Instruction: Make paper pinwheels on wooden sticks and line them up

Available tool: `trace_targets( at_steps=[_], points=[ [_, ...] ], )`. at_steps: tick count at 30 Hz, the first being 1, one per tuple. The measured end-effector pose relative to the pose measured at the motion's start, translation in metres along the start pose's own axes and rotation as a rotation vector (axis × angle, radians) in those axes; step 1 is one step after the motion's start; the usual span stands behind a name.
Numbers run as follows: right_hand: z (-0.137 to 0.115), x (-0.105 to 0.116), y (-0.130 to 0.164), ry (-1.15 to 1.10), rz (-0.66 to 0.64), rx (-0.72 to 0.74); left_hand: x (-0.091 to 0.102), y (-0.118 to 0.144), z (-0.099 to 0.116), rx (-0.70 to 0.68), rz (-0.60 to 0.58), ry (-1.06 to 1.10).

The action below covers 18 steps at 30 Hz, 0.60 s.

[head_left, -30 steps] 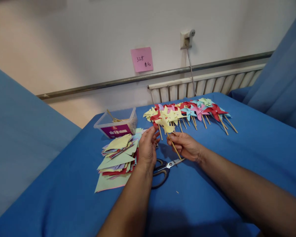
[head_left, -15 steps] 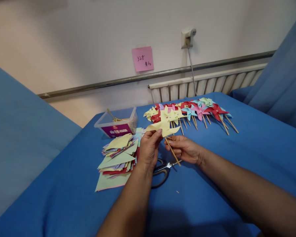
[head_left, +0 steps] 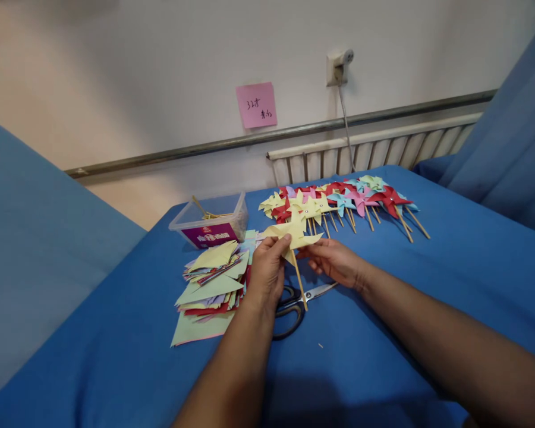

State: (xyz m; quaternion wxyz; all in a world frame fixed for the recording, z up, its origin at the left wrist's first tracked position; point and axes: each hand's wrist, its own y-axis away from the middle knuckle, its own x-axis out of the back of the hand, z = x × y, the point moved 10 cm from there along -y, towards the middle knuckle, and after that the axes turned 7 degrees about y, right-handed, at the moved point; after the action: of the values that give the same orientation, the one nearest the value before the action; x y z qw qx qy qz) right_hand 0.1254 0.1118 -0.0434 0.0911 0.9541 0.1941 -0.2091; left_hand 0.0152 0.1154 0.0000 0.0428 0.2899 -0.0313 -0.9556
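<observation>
A pale yellow paper pinwheel (head_left: 310, 239) on a thin wooden stick (head_left: 299, 279) is pinched near its centre by my left hand (head_left: 268, 267), thumb on the front. The stick slants down toward me. My right hand (head_left: 336, 263) is closed at the pinwheel's lower right, its fingertips at the paper behind the stick and partly hidden. Under the hands, scissors (head_left: 311, 295) with dark handles lie on the blue cloth, the stick's end crossing in front of them.
Several finished pinwheels (head_left: 365, 199) in mixed colours lie in rows at the back. A clear plastic box (head_left: 238, 217) with sticks stands back left, behind stacked coloured paper (head_left: 205, 333). A radiator (head_left: 370, 145) and a wall socket (head_left: 337, 70) are beyond the table.
The stick has swung from slanting right to hanging steeper, its lower end further left. My right hand has shifted from beside the stick up to the pinwheel's paper edge.
</observation>
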Motion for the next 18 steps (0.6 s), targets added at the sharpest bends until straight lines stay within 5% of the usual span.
trace_targets(
  at_steps=[3, 7, 18],
  points=[
    [-0.008, 0.014, -0.001, -0.122, 0.091, 0.055, -0.003, 0.000, -0.013, 0.109, -0.038, 0.002],
    [-0.009, 0.011, -0.001, -0.235, 0.049, 0.072, -0.003, 0.000, -0.029, 0.219, -0.077, -0.003],
    [-0.003, 0.008, -0.004, -0.193, 0.016, 0.052, -0.006, 0.002, -0.037, 0.262, -0.126, -0.021]
  ],
)
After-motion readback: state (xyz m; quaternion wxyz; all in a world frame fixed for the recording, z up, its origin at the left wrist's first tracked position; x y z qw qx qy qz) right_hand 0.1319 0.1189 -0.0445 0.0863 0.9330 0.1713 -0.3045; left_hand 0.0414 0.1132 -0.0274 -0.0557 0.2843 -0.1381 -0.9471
